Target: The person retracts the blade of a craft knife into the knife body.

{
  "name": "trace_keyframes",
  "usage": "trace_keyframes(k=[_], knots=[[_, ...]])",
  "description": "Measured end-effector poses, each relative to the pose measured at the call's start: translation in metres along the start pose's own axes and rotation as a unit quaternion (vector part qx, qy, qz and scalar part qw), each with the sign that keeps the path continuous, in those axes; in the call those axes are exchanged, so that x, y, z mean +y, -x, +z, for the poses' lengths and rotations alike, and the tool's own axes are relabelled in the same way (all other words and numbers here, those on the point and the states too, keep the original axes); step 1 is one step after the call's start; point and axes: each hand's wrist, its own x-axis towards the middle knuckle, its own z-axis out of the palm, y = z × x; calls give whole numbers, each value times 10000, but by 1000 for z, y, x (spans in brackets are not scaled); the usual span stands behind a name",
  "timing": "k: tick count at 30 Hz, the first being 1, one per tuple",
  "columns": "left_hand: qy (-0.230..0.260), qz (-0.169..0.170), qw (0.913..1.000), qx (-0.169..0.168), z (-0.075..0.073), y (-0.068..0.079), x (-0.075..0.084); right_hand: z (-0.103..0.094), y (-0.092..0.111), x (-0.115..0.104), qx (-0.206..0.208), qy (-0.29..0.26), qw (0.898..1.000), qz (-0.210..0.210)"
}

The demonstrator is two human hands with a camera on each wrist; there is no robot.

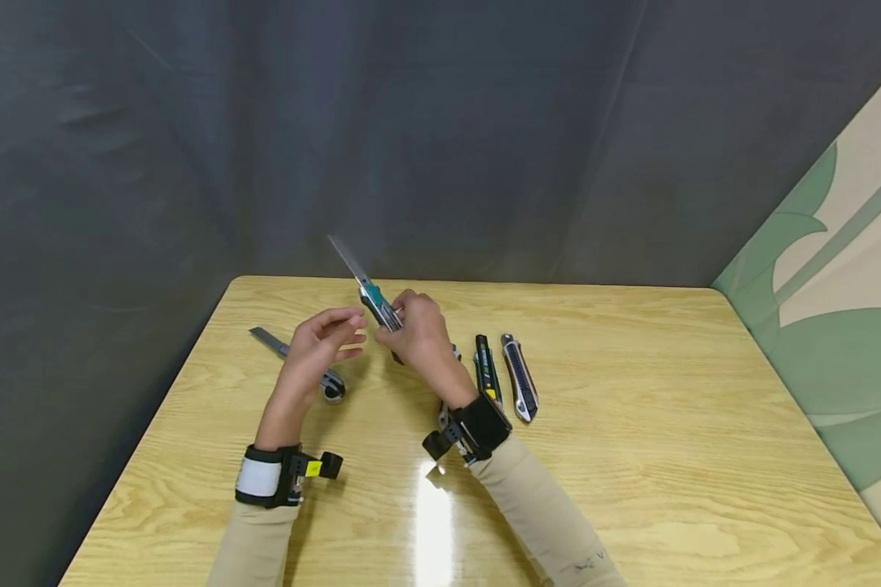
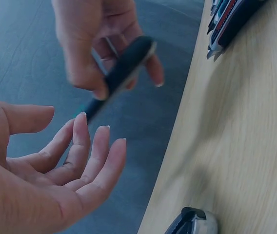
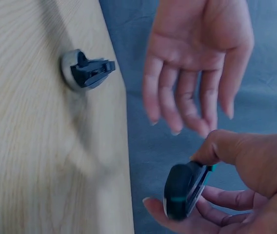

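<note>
My right hand [image 1: 420, 336] grips a teal and dark utility knife [image 1: 378, 303] between thumb and fingers, above the table. Its long blade [image 1: 348, 258] is out and points up and to the left. Beside it my left hand [image 1: 323, 344] is held with fingers loosely bent and nothing in it; in the left wrist view the fingertips [image 2: 81, 117] overlap the knife's teal end. Under the left hand lies a grey utility knife [image 1: 332, 386] with its blade [image 1: 267, 340] extended to the left, its middle hidden by that hand.
Right of the right hand lie a black and green utility knife [image 1: 486, 368] and a silver and dark one [image 1: 520, 377]. Another knife [image 1: 444, 416] is mostly hidden under the right wrist. A dark curtain [image 1: 440, 139] hangs behind the wooden table [image 1: 631, 489].
</note>
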Motion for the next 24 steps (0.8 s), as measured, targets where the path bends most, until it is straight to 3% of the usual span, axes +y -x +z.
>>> trace_keyframes(k=[12, 19, 24], knots=[[483, -1, 9986, -196, 1, 1, 0, -8, 11, -18, 210, -526, 9977, -360], [677, -144, 9976, 17, 5, 3, 1, -7, 20, -24, 81, -180, 9994, -300], [486, -322, 9982, 148, 13, 3, 0, -9, 27, -25, -173, 50, 9998, -96]])
